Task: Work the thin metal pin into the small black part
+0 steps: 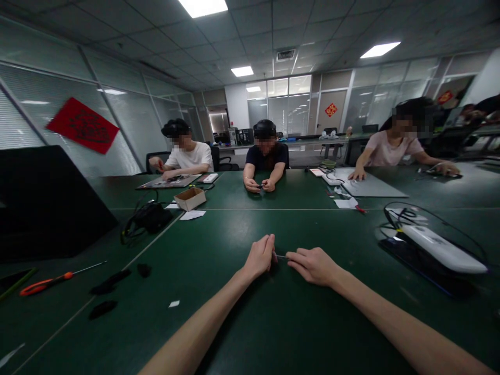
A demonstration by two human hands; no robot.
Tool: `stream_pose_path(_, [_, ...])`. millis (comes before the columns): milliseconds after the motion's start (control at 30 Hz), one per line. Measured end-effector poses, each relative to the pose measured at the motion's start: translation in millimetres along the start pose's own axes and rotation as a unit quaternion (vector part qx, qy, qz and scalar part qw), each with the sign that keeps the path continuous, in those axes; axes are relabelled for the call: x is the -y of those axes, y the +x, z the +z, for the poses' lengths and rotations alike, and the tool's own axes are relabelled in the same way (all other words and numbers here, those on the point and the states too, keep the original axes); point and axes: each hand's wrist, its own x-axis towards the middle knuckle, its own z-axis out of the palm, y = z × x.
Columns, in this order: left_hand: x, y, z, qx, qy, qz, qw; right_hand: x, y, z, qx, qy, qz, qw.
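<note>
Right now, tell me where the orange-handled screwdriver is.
The orange-handled screwdriver lies lower left in the head view on the green table, left of the black scraps.

Place: open-plan office workroom, set up for handwork at shared tables.
Ceiling: suspended tiles (297,31) with recessed panel lights (242,71).
Walls: glazed partitions (289,99), slatted blinds (128,125), red paper hanging (83,125).
Furniture: long dark green tables (265,323) set end to end; black office chairs (158,161).
Occupants: three seated co-workers (266,156) at the tables.
Table items: orange-handled screwdriver (47,281), cardboard box (189,198), coiled cables (402,216).
Handwork: left hand (260,256) and right hand (313,265) at a thin metal pin (280,256).
</note>
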Motion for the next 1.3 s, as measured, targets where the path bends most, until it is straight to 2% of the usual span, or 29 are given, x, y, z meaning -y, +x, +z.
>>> stream_pose_path(333, [0.6,2.4,-1.0,-0.016,0.008,0.031,0.999,1.0,-0.2,-1.5,-0.005,-0.002,-0.004,1.000])
stream_pose_path(567, [3.6,2.4,-0.3,0.005,-0.050,-0.005,0.999,1.6,-0.8,-2.9,-0.009,-0.014,-0.004,1.000])
stream_pose_path(900, [5.3,5.2,0.2,0.008,-0.105,-0.005,0.994,-0.4,-0.4,0.4,-0.005,-0.015,-0.002,1.000])
stream_pose_path(1300, [-0.5,3.5,-0.8,0.018,-0.105,-0.027,0.994,-0.7,-0.3,1.0,-0.007,0.000,-0.001,1.000])
